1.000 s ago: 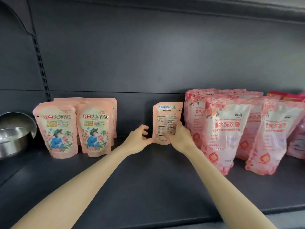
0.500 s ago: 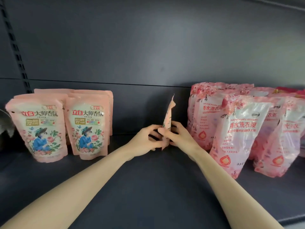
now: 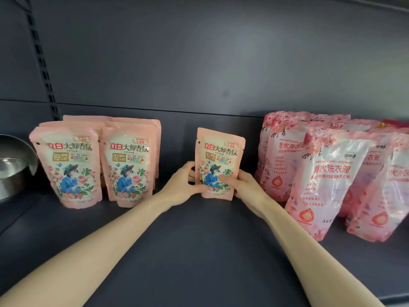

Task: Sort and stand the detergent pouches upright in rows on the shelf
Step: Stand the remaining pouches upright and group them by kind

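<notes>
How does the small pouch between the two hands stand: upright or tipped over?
Upright: the small pouch shows its top edge up, printed front outward. The left hand and right hand hold its lower sides.

A small pink pouch, printed with a figure in blue among roses under red and black Chinese lettering, is standing upright with its front facing outward, its bottom edge sitting at the dark shelf; the left hand is gripping its lower left edge and the right hand is holding its lower right side, thumb lying across the print; well apart to its left, two matching pouches are standing upright side by side, with more of the same standing behind them; near its right, larger pink floral pouches with pale panels are crowding together, the foremost large pouch tilting with its top leaning rightward.
</notes>
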Demonstrator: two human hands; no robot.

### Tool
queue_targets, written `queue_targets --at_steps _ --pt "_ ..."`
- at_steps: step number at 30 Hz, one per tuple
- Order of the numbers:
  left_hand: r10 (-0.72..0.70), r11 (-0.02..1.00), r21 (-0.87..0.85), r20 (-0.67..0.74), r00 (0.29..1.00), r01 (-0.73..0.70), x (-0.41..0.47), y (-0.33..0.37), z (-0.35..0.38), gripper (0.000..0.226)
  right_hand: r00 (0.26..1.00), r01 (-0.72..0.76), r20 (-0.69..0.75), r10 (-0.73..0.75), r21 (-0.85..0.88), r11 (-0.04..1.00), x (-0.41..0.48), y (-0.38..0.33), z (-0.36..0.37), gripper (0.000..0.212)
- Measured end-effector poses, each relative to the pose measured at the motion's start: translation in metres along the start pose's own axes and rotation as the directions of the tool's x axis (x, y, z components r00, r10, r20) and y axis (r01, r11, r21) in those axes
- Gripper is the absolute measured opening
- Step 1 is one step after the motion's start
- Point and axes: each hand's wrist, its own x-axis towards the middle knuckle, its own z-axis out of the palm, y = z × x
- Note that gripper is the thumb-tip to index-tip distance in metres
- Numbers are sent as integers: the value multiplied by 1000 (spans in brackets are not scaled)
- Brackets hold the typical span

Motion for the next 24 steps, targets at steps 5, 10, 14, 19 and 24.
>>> queue_targets --at_steps 5,10,14,19,24 --pt "20 998 60 -152 988 -11 -1 -5 -4 34 997 19 -65 -37 -249 968 11 -9 10 38" --pt "1 998 61 -276 961 16 4 -12 -3 32 987 22 -140 -76 -350 936 36 -12 21 52" --pt "-25 998 53 -323 946 44 14 -16 -4 36 983 12 -163 -81 -384 923 51 -10 26 57" --pt "-44 995 71 -357 933 74 24 -23 -5 33 978 20 -186 -96 -375 927 63 -9 32 54" --pt "-34 990 112 -372 928 81 29 -23 -6 35 975 5 -205 -86 -368 930 72 -6 36 51"
